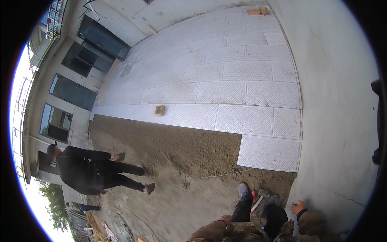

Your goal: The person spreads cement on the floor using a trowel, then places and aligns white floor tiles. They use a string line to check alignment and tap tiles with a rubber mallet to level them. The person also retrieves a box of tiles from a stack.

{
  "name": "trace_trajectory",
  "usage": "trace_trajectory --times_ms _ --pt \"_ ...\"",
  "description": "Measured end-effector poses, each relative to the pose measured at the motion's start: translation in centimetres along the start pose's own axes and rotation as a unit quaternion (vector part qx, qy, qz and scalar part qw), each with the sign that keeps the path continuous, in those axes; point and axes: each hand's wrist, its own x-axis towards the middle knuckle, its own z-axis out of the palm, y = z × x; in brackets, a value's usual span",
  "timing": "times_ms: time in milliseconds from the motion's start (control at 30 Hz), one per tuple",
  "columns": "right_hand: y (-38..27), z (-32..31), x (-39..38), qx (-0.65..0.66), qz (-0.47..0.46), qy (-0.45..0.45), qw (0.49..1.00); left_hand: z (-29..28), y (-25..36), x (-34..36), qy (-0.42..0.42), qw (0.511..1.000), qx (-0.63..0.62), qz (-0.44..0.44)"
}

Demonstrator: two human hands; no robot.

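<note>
My right hand (pixel 298 207) is raised close to the plastered wall, its fingers curled closed. A tiny pale thing seems to show at the fingers, too small to name. My left hand (pixel 225 219) is near my left thigh, mostly covered by the brown sleeve, so its fingers are hidden. Between my shoes a mallet (pixel 264 193) with a pale head and light handle rests on the ground, apart from both hands. Beside it is a red object (pixel 253 196) whose kind I cannot make out. Just ahead of my feet lies the nearest pale paving slab (pixel 269 153), its surface ribbed.
Laid slabs (pixel 221 92) stretch to the far wall, with a small brown block (pixel 160 110) on them. Bare mortar (pixel 193 149) borders them, crossed by a string (pixel 225 176). At left a person in black (pixel 86 169) holds a flat tool (pixel 119 157). The wall (pixel 330 121) bounds my right.
</note>
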Motion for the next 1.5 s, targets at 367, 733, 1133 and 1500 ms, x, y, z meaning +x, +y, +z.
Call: trace_trajectory --times_ms 367,733,1133,1500 --pt "-1.2 -4.0 -2.5 0.095 -0.004 -0.057 0.994 -0.6 -11.2 -11.7 0.090 0.965 -0.166 -0.180" --pt "-1.1 2.1 -2.5 -0.069 0.031 -0.044 0.996 -2.4 -13.7 -8.4 0.106 0.940 -0.321 -0.051" --pt "-18.7 24.9 -8.6 -0.193 -0.197 -0.060 0.959 -13.3 -30.8 -14.4 0.191 0.860 -0.432 -0.193" --pt "-25.5 29.2 -9.5 -0.386 -0.175 -0.076 0.903 -12.5 -29.0 -13.3 0.186 0.861 -0.439 -0.179"
